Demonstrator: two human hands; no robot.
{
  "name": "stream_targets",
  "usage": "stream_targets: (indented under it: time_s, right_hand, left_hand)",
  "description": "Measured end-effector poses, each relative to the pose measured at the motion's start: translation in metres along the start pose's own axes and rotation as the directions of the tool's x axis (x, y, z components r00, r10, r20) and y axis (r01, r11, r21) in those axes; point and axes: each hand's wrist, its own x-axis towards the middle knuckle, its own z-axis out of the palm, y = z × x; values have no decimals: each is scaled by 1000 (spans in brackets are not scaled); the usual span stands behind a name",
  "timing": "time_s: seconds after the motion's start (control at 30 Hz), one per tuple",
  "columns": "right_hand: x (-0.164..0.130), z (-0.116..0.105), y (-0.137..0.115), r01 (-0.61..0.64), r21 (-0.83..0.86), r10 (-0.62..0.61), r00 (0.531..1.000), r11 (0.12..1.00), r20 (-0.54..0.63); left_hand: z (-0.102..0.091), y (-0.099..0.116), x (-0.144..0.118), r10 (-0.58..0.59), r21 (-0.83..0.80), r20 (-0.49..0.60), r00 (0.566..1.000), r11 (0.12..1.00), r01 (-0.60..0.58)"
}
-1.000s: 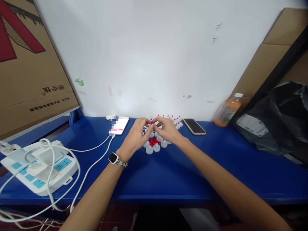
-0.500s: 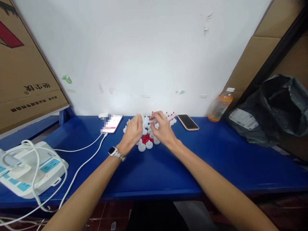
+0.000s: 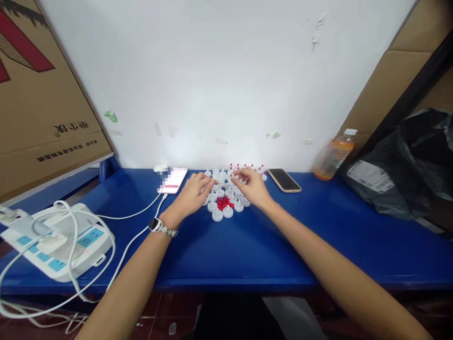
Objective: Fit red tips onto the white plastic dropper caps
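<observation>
Many white round caps with pointed nozzles, such as the white nozzle cap (image 3: 228, 211), stand close together on the blue table (image 3: 226, 255). Amid the front ones lies a heap of small red tips (image 3: 225, 203). My left hand (image 3: 196, 191), wearing a watch, is open at the left side of the group, its thumb apart from the fingers and close to the caps. Over the right part of the group, my right hand (image 3: 253, 188) has thumb and forefinger curled together in a pinch; what is between them is too small to make out. Behind it, several nozzle caps carry red tips (image 3: 252, 165).
To the left lie a lit phone (image 3: 173, 181) on a cable and a white power strip (image 3: 67, 248) with tangled cords. On the right are a dark-screened phone (image 3: 284, 180), an orange drink bottle (image 3: 334, 155) and a black plastic bag (image 3: 392, 165). A white wall (image 3: 226, 85) stands behind.
The view has shifted slightly left. My left hand has moved away from the right one and its fingers have spread. The right hand remains over the caps, its fingers still curled.
</observation>
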Motion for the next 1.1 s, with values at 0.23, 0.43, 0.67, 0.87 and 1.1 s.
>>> stream_targets:
  time_s: [0.23, 0.43, 0.67, 0.87, 1.1]
  right_hand:
    - [38, 38, -8, 1, 2, -2, 966, 1000, 258]
    - [54, 65, -5, 78, -183, 2, 917, 980, 399]
    - [57, 68, -6, 198, -440, 10, 904, 876, 427]
    - [58, 66, -2, 279, -403, -47, 866, 871, 498]
    - [56, 67, -4, 217, -439, 20, 880, 872, 475]
  left_hand:
    - [-10, -24, -5, -142, -7, -40, 989, 990, 142]
    - [-8, -23, -10, -150, 42, 46, 988, 988, 148]
    - [1, -19, -7, -176, 189, -30, 984, 966, 178]
    - [3, -19, -5, -173, 264, -21, 985, 949, 173]
    - [5, -30, -6, -144, 154, -20, 989, 977, 146]
